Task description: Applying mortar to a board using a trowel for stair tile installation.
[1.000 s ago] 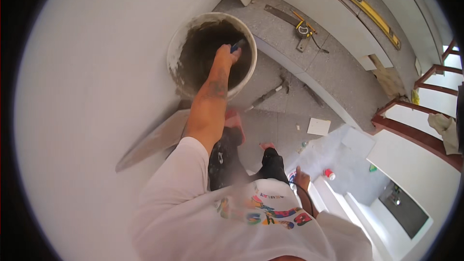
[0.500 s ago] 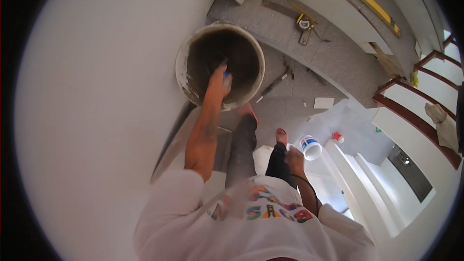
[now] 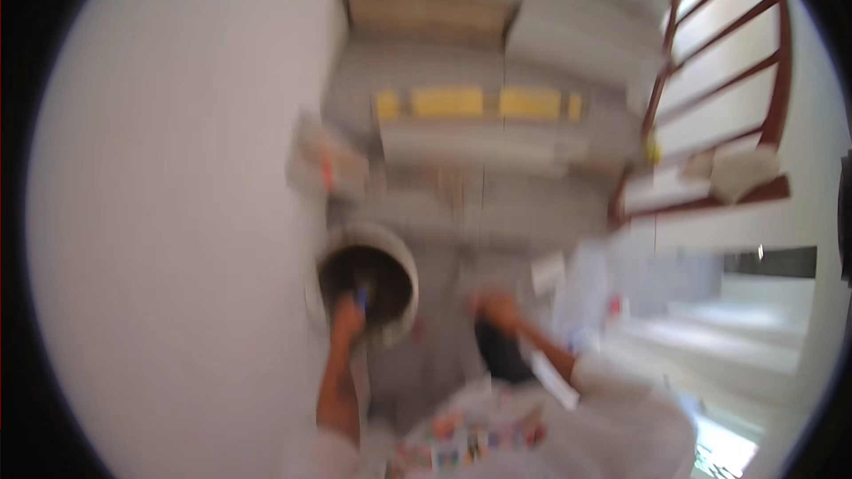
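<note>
The picture is smeared by motion. A white bucket (image 3: 397,257) with a dark grey mix inside stands on the grey floor next to the white wall. My left hand (image 3: 346,319) reaches into it and grips a blue-handled tool (image 3: 362,296); the tool's working end is lost in the dark mix. My right hand (image 3: 499,309) hovers over my dark trouser knee (image 3: 501,355), to the right of the bucket. Blur hides its fingers.
A white wall (image 3: 177,213) fills the left. Pale stacked boards with a long yellow level (image 3: 470,103) lie beyond the bucket. A staircase with red-brown rails (image 3: 710,98) rises at the right, with a pale cloth (image 3: 741,168) on one step.
The view has swung upward, so the bucket and my hands now sit lower in the picture and all is blurred. My left hand stays in the bucket.
</note>
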Tool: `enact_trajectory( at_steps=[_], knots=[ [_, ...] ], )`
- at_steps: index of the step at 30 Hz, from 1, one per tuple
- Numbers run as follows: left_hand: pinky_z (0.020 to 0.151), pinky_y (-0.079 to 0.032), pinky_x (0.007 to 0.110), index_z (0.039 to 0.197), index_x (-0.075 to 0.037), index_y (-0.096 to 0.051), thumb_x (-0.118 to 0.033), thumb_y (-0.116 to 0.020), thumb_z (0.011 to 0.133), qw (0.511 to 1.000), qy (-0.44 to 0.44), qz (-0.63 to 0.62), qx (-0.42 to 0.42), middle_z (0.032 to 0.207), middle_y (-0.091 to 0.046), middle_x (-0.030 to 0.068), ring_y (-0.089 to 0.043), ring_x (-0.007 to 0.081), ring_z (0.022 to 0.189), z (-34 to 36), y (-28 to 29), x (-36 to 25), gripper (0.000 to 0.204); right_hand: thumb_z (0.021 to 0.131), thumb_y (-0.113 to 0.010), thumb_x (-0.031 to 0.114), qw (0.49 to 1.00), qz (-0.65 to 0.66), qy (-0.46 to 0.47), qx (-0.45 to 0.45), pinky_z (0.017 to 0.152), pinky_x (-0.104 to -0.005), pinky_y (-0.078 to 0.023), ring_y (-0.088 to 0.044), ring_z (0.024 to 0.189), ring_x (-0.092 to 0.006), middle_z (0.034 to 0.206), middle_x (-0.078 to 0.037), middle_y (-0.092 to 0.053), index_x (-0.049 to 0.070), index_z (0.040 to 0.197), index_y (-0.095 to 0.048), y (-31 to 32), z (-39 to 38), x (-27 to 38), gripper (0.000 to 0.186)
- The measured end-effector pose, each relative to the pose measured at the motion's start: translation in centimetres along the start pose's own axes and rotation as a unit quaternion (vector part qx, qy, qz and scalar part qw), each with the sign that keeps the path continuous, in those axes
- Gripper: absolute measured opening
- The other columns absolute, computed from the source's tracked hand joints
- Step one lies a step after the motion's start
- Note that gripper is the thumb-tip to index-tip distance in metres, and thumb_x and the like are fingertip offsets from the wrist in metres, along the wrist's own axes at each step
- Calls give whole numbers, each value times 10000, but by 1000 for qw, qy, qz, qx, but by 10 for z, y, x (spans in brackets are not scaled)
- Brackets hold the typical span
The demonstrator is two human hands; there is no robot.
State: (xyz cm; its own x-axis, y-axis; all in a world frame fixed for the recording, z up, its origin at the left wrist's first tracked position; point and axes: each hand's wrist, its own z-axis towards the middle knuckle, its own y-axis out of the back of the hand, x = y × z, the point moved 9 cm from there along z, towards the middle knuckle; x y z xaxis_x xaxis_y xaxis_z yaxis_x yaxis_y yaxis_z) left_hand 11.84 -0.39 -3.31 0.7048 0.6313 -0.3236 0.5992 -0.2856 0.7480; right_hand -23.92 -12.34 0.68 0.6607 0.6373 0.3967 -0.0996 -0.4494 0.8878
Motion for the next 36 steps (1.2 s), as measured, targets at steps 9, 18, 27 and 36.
enact_trajectory(
  at_steps=[9,18,27,36],
  knots=[
    [629,-506,362,974,-71,-601,-136,-635,736,906,-227,355,-46,885,-551,108,-600,266,803,-17,36,-92,249,896,-526,233,904,263,-314,121,787,-390,-454,-582,859,-345,884,-196,-598,12,966,-604,37,-217,-15,244],
    [787,-510,450,1044,-30,-607,-298,-560,833,968,-18,217,125,940,-640,240,-637,366,904,72,-74,58,344,885,-541,220,806,331,-491,12,803,-387,-462,-589,897,-345,935,-166,-606,49,956,-618,-19,-271,-5,200],
    [570,-498,396,1036,2,-600,-221,-550,789,894,-276,325,139,722,-618,208,-642,310,628,42,-84,-44,337,892,-515,251,781,328,-524,-88,813,-403,-445,-571,924,-344,939,-168,-599,42,932,-606,-54,-280,77,232],
    [752,-460,483,883,14,-616,-225,-540,740,928,-182,170,276,901,-602,282,-595,415,893,22,-43,-74,289,906,-500,231,819,304,-473,-110,817,-423,-451,-574,903,-376,962,-193,-600,13,926,-605,-125,-335,149,243]
  ],
)
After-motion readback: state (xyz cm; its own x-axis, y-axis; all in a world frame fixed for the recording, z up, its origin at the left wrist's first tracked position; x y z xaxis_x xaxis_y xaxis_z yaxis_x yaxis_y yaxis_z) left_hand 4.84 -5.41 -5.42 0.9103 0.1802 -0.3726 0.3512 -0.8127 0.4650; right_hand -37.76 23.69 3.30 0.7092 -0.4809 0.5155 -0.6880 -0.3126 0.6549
